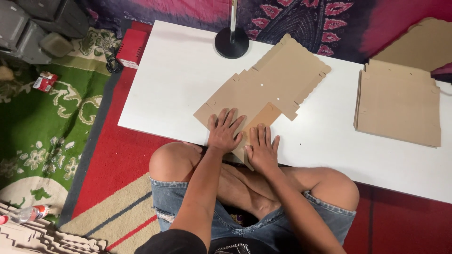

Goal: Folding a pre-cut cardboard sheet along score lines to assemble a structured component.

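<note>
Cardboard (263, 89) flat on white table (174, 80)

the flat cardboard blank (263, 89) lies on the table (179, 75). behind the blank stands a lamp base (231, 42); right of it a cardboard stack (400, 106); on its near edge, left hand (225, 132) and right hand (262, 149).

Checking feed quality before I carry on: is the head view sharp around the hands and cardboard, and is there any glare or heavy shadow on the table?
Head view: left hand and right hand look sharp on the flat cardboard sheet; the white table is bright and evenly lit, no hard glare; only soft shadows at the cardboard edges; frame corners darker.
</note>
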